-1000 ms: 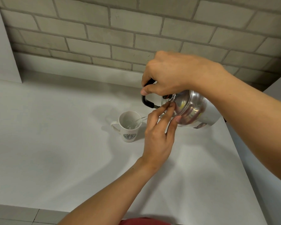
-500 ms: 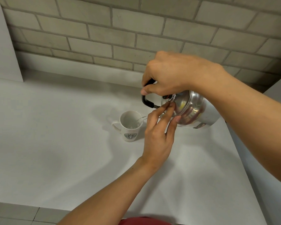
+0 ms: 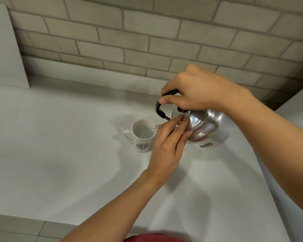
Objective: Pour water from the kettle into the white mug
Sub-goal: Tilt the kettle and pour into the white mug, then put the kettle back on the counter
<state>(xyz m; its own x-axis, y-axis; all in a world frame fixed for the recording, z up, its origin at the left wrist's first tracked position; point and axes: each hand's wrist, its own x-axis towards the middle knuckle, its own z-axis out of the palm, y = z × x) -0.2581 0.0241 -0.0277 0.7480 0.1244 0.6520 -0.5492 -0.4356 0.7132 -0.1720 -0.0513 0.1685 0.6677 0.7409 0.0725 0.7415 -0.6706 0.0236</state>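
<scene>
A shiny steel kettle (image 3: 206, 128) is tilted to the left above the white counter (image 3: 59, 163), lifted by its black handle (image 3: 160, 110). My right hand (image 3: 196, 91) is shut on that handle from above. My left hand (image 3: 166, 142) presses its fingertips against the kettle's lid, fingers together and straight. A white mug (image 3: 142, 135) with a green round logo stands upright on the counter just left of the kettle. A thin stream of water runs from the spout, mostly hidden behind my left fingers, into the mug, which holds some water.
A grey brick wall (image 3: 147, 41) runs along the back of the counter. A white panel (image 3: 3, 49) stands at the far left. The counter's right edge runs diagonally near my right forearm, and its front edge lies at the bottom left.
Hardly anything has moved. The kettle stays tilted over the mug with both hands in the same hold, and water keeps running into the mug.
</scene>
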